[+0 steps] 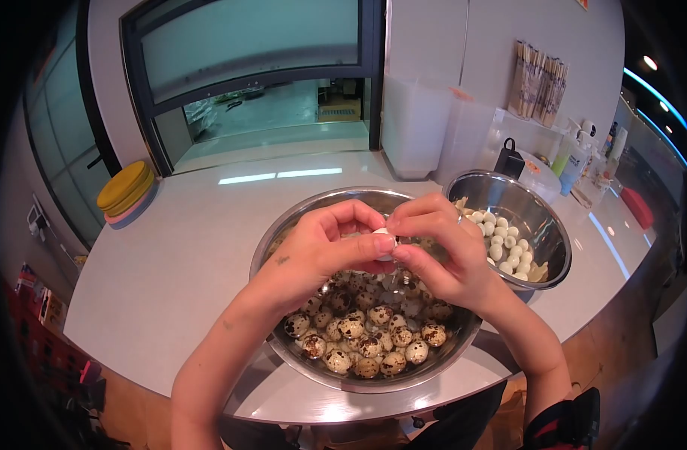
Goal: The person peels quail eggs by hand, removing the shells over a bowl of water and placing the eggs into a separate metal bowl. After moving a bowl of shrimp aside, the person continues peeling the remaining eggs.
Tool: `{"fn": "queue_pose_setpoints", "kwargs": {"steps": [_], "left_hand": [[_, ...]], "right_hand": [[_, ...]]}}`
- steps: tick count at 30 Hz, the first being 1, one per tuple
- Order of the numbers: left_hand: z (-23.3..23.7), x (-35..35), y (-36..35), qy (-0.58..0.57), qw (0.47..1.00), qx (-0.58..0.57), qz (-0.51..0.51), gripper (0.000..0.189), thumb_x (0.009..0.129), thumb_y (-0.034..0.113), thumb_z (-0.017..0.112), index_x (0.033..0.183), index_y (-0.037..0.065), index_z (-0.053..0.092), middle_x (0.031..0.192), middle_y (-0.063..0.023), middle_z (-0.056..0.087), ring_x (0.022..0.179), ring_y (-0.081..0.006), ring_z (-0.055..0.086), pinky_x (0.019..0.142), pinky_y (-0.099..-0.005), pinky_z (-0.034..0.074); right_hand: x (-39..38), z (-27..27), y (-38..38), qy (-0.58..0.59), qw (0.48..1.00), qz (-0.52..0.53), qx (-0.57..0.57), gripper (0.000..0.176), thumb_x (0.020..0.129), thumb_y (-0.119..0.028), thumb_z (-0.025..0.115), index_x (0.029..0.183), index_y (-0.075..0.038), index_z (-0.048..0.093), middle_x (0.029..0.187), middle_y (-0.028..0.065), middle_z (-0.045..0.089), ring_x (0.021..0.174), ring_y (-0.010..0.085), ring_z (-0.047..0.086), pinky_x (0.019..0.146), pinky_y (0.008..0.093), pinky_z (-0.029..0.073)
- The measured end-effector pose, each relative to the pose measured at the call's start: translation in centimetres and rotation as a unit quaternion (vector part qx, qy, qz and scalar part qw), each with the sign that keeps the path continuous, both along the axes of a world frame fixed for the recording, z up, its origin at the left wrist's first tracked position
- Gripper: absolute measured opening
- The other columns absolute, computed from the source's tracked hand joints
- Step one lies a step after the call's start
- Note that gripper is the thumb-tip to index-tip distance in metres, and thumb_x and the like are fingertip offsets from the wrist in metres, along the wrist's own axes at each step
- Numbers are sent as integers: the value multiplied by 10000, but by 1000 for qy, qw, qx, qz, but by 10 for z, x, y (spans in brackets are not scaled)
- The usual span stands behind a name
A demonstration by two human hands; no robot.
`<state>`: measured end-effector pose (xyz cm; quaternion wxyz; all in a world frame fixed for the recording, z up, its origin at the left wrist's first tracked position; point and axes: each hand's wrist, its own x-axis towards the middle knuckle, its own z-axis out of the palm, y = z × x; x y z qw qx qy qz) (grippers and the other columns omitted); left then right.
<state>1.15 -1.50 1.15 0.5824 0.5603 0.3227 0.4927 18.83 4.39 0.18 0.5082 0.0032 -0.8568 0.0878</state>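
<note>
Left hand (321, 247) and right hand (442, 251) of mine both pinch one small egg (383, 238) above the near bowl (373, 386) of speckled eggs (366, 337). Peeled eggs (506, 244) lie in the right bowl (525, 201)

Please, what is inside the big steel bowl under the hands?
Many speckled eggs lie in the big steel bowl. The left hand and right hand, pinching one pale egg, cover the bowl's middle and back, so what lies there cannot be seen.
</note>
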Motion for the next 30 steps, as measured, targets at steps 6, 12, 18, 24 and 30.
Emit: {"fn": "queue_pose_setpoints", "kwargs": {"steps": [6, 12, 18, 24, 30], "left_hand": [[1, 0, -1, 6, 1000, 7, -1, 286, 786, 220, 657, 924, 10, 522, 912, -69, 574, 817, -137, 591, 732, -263, 507], [4, 1, -1, 35, 999, -23, 0, 255, 779, 179, 651, 929, 27, 512, 909, -76, 581, 803, -147, 600, 690, -273, 514], [1, 3, -1, 23, 1000, 8, 20, 270, 750, 69, 653, 971, 28, 504, 931, -82, 583, 826, -170, 612, 711, -260, 500], [-2, 1, 0, -26, 998, 40, 27, 318, 718, 0, 657, 994, 33, 504, 1012, -55, 536, 902, -150, 577, 761, -234, 470], [-3, 0, 2, -18, 998, 51, 20, 315, 709, -18, 657, 980, 43, 508, 1021, -32, 525, 938, -118, 532, 792, -234, 450]], "right_hand": [[1, 0, 2, -1, 1000, 7, 3, 166, 744, -15, 630, 888, 15, 555, 825, 135, 566, 698, 230, 577, 600, 280, 466], [-1, -2, -3, 20, 1000, -24, -5, 111, 768, 20, 584, 863, 24, 527, 784, 130, 568, 672, 228, 577, 585, 283, 464], [-1, -9, 4, 80, 988, -23, -132, 43, 845, -13, 513, 858, 16, 485, 778, 102, 547, 666, 163, 549, 592, 254, 443], [-1, -6, 4, 138, 953, 27, -269, 72, 864, -45, 500, 892, 19, 481, 796, 74, 534, 731, 122, 533, 658, 234, 442], [0, 1, 1, 3, 998, -8, -67, 154, 758, -15, 600, 893, 26, 537, 830, 113, 557, 743, 197, 578, 673, 281, 469]]}}
